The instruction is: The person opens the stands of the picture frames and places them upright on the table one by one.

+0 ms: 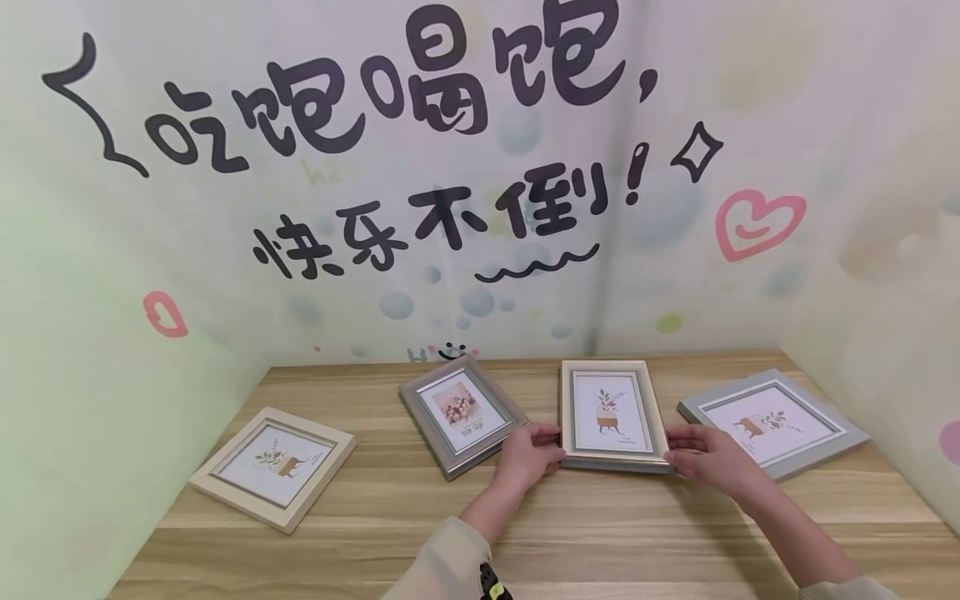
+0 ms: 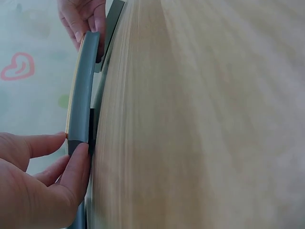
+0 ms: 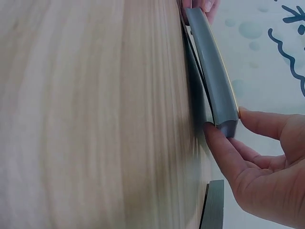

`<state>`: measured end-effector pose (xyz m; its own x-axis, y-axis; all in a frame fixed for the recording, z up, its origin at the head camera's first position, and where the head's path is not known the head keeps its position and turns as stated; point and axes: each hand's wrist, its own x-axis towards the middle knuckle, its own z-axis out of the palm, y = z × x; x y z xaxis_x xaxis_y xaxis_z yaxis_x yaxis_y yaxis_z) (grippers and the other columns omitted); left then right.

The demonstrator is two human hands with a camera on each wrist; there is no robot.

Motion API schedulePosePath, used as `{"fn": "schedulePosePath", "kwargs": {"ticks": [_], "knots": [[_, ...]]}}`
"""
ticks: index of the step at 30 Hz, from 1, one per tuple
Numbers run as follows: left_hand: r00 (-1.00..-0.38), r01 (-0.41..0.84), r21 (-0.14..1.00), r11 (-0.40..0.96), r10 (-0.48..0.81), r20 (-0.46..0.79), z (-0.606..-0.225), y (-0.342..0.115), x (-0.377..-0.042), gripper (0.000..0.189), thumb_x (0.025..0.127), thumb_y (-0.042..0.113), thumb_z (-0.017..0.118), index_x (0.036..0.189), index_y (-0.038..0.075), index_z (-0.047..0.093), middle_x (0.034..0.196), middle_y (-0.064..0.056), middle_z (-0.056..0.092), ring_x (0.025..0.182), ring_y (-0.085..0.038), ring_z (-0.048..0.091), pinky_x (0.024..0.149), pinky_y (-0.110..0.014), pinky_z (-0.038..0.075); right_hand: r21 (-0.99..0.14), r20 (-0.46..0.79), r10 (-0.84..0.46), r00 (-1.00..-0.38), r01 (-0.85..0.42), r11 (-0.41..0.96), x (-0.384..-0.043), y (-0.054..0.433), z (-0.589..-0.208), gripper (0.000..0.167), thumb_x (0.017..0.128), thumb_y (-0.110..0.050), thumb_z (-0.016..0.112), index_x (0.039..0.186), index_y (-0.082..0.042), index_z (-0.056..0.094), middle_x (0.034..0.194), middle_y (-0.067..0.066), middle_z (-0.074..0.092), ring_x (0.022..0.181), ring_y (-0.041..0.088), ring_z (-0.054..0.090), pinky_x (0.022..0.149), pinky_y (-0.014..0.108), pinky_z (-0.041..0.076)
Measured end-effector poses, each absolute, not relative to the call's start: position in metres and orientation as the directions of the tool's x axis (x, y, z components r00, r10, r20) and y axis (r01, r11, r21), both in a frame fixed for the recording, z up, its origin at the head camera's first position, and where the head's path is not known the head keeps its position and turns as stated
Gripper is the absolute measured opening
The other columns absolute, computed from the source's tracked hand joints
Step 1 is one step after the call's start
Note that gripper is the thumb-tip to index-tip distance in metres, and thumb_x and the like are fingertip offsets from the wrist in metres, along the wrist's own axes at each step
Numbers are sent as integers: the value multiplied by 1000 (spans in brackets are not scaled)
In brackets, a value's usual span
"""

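A picture frame (image 1: 609, 458) with a pale gold face and grey-blue sides stands upright in format between both hands, its print showing a plant in an orange pot. My left hand (image 1: 527, 454) pinches its near left corner, thumb and fingers on opposite faces. At the near right corner, my right hand (image 1: 712, 457) grips it the same way. In the right wrist view, the grey-blue side (image 3: 212, 67) of this frame looks tilted, with its near edge a little above the wooden table (image 3: 95, 114). The frame's underside is mostly hidden.
Left of the held frame lies a brown-grey frame (image 1: 491, 452) with a flower print, close to the left hand. A cream frame (image 1: 318, 493) lies askew at far left. Behind the right hand is a blue-grey frame (image 1: 817, 458). A printed wall (image 1: 450, 317) borders the table's back.
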<state>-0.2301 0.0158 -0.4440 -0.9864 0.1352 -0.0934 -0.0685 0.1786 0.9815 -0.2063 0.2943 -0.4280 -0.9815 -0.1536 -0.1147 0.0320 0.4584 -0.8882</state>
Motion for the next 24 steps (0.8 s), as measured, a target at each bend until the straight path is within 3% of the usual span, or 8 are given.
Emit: {"fn": "schedulePosePath", "kwargs": {"ticks": [9, 13, 20, 24], "knots": [[-988, -88, 986, 141, 111, -104, -441, 16, -228, 34, 83, -9, 70, 117, -7, 67, 114, -20, 69, 87, -19, 71, 73, -31, 63, -897, -70, -163, -984, -9, 442, -201, 292, -427, 55, 94, -6, 64, 134, 22, 40, 128, 39, 56, 92, -7, 60, 75, 22, 60], [-992, -78, 987, 138, 89, -91, -439, 16, -229, 32, 82, -8, 71, 114, -5, 68, 113, -18, 69, 88, -19, 70, 72, -31, 63, -900, -28, -154, -988, -42, 433, -199, 290, -426, 55, 93, -5, 65, 135, 19, 40, 134, 40, 51, 101, 4, 66, 77, 25, 60], [-995, -64, 991, 116, 68, -72, -437, 16, -231, 27, 82, -8, 69, 109, -6, 66, 105, -22, 69, 83, -14, 68, 69, -29, 63, -893, 65, -145, -987, -123, 432, -198, 285, -424, 59, 90, -1, 67, 138, 16, 38, 134, 40, 48, 111, 42, 66, 78, 22, 60], [-998, -40, 990, 136, 45, -47, -437, 17, -232, 27, 82, -9, 69, 109, -6, 65, 97, -22, 71, 78, -12, 68, 67, -26, 62, -891, 84, -158, -984, -145, 430, -198, 282, -424, 70, 89, 3, 68, 146, 16, 29, 132, 40, 49, 111, 48, 64, 80, 22, 60]]}}
